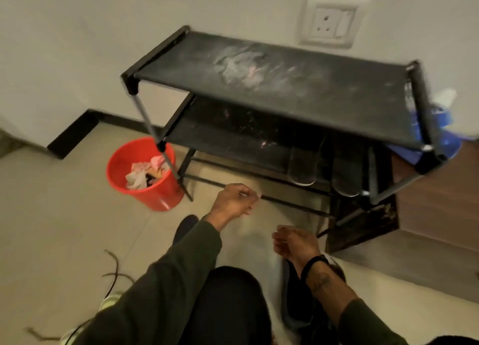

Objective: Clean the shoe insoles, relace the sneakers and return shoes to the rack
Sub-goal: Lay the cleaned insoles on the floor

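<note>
Reading the frame from its left edge: we list each hazard where it lies.
Loose laces (114,269): lower left on the floor beside a pale sneaker (110,302); we judge they could snag a knee or drag away if we shift.
Red bucket (145,174): left of centre, holding crumpled rags, touching the rack's front leg; a nudge could tip it.
Left hand (237,200): centre, fingers curled in a pinch; whether it holds a lace is too blurred to tell.
Right hand (294,243): right of centre, fingers curled; what it grips we cannot tell, though a dark shoe (298,308) lies just below it.
Shoe rack (272,77): upper centre, top shelf dusty; clean shoes could pick that up.
Dark shoes (324,163): lower shelf, right side, crowding the return space.
</note>
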`<state>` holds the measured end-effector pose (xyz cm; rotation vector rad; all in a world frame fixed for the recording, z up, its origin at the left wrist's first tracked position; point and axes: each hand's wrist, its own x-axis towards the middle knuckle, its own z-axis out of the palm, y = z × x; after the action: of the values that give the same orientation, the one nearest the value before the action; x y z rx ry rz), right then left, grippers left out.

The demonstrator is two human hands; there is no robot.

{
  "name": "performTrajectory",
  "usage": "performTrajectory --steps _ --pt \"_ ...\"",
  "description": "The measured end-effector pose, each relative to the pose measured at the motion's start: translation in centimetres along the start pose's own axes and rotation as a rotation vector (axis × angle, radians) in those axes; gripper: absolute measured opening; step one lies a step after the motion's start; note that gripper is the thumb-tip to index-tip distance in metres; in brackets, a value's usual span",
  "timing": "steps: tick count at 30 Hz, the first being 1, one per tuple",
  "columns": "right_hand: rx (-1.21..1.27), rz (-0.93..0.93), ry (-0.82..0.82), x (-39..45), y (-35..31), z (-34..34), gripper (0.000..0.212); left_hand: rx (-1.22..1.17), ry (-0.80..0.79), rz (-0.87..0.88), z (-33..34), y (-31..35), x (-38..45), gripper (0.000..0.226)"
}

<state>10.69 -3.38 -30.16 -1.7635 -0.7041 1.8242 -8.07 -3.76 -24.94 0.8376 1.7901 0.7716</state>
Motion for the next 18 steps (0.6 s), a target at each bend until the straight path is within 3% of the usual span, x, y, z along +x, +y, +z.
performTrajectory --steps 2,6,11,14,18 --pt "-0.104 -0.001 0.016 0.8 3.1 1.8 0.008 0.02 0.074 -0.131 -2.2 -6.8 0.8 0.015" --pt "-0.262 0.021 0.079 3.1 9.4 4.9 0.01 -0.017 0.239 -0.332 -3.7 -19.0 -1.7 0.022" --pt "-0.475 0.29 -0.042 7.1 18.6 7.7 0.02 0.015 0.377 -0.596 -3.5 -32.1 -2.5 0.066" --pt "-0.709 0.253 -0.134 9.8 23.0 8.7 0.016 -0.012 0.436 -0.641 -3.4 -35.7 -2.1 0.072" --pt "-0.872 0.172 -0.207 9.3 22.9 11.6 0.014 -0.027 0.479 -0.616 -3.4 -35.8 -0.3 0.07"
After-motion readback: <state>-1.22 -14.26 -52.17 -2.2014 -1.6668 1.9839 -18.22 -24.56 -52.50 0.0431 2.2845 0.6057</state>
